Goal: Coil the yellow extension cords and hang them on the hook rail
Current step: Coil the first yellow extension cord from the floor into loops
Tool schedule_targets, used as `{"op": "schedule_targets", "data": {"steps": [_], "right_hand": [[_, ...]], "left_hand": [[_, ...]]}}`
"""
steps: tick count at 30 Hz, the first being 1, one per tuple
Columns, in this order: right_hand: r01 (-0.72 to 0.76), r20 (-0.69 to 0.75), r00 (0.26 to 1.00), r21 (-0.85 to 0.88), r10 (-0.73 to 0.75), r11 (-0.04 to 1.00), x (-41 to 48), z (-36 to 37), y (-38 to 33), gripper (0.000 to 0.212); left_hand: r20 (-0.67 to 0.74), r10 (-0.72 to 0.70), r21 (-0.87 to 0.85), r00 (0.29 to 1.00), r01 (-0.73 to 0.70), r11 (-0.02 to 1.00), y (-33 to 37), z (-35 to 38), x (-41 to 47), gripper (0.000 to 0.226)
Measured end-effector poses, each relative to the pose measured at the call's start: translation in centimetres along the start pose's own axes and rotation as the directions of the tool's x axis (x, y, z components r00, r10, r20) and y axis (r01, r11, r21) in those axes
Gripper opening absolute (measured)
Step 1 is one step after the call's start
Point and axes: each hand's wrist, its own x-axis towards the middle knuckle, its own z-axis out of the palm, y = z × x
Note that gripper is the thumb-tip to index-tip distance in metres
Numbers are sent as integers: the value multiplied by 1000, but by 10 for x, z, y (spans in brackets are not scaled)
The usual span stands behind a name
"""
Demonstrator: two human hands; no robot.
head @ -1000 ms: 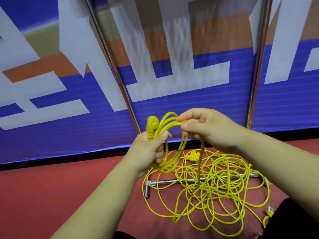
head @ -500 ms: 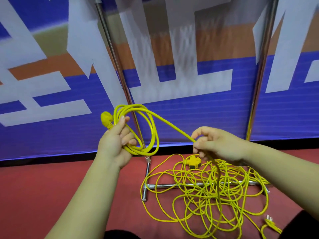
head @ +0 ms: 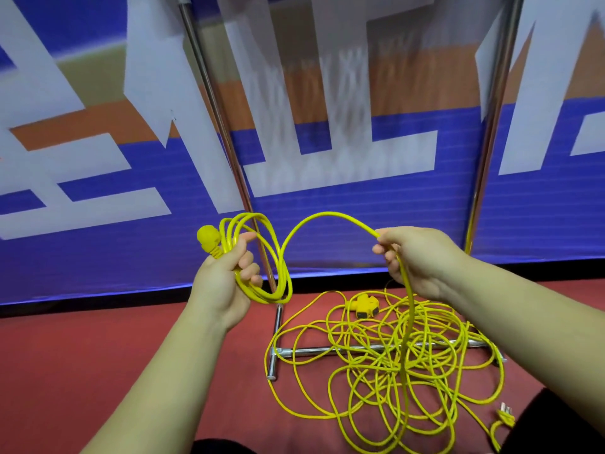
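Left hand [head: 221, 278] grips coiled cord [head: 283, 257]; banner [head: 360, 211] lettering seems cropped, unreadable.

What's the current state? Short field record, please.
left grip: holds coil, plug up
right grip: pinches cord arching from coil
pile: tangled cord on floor, across stand base
socket block: on floor, far side of pile
hook rail: not in view

banner [head: 360, 224] blue, white lettering (orange band above) | floor [head: 98, 355] red, below banner
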Motion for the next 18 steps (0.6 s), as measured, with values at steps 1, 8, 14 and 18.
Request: {"op": "schedule_targets", "data": {"steps": [1, 8, 14, 18], "right_hand": [[34, 9, 999, 15, -34, 999, -3, 3, -2, 18], [278, 236, 940, -104, -248, 955, -27, 18, -1, 27], [423, 295, 889, -238, -350, 875, -34, 23, 3, 22], [499, 355, 851, -314, -387, 808, -34, 25, 4, 25]], "left_hand": [[18, -13, 8, 1000, 13, 1000, 0, 4, -2, 18], [61, -172, 48, 983, 169, 984, -10, 33, -14, 29], [44, -206, 48, 977, 204, 978, -18, 45, -14, 37], [51, -193, 70, 980, 189, 980, -22, 50, -13, 39]]}}
